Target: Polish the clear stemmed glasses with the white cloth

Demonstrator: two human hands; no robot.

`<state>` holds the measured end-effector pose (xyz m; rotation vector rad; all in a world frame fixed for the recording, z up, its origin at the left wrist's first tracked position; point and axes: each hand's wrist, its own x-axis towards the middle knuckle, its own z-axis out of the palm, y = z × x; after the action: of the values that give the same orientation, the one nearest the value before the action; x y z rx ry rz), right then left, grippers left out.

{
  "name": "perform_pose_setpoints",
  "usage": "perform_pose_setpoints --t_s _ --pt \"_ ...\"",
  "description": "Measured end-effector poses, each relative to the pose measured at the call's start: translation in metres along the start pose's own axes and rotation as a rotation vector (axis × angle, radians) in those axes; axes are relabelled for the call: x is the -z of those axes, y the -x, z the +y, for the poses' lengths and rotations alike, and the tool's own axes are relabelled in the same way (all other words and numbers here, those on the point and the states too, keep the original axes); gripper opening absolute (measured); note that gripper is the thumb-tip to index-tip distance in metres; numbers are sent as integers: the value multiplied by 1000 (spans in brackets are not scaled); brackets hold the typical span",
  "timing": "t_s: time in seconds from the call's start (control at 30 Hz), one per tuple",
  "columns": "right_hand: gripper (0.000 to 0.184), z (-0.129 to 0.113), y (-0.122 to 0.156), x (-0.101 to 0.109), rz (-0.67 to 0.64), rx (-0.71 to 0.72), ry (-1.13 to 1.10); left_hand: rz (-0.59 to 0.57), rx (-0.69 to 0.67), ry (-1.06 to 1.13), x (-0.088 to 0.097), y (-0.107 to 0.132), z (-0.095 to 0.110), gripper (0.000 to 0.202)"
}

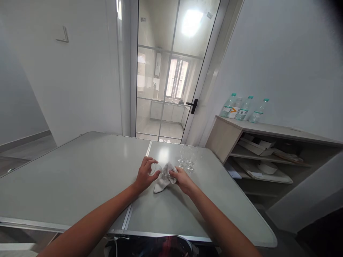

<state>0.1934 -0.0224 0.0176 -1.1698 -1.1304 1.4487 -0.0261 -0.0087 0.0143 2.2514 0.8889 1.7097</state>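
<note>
My left hand curls its thumb and fingers around the bowl of a clear drinking glass, tipped on its side above the table. Close by on the right, my right hand is closed on a whitish cloth, bunched near the thumb with one corner hanging down. The cloth meets the right end of the glass and hides it, so whether the right fingers also grip the glass cannot be seen. Just beyond my right hand, several clear stemmed glasses stand grouped on the table.
The grey-green table has a metal seam across it. Behind it is a glass-paned door with a black handle. At right, a wooden shelf unit carries several plastic bottles on top and trays and boxes inside.
</note>
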Motion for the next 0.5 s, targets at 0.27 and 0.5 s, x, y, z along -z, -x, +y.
perform_pose_setpoints --t_s 0.27,0.5 --pt "32 -6 8 -4 -156 97 171 -39 27 7 -1 0 1 28" --pt "44 -28 27 3 -506 -7 185 79 245 220 6 -12 7 30"
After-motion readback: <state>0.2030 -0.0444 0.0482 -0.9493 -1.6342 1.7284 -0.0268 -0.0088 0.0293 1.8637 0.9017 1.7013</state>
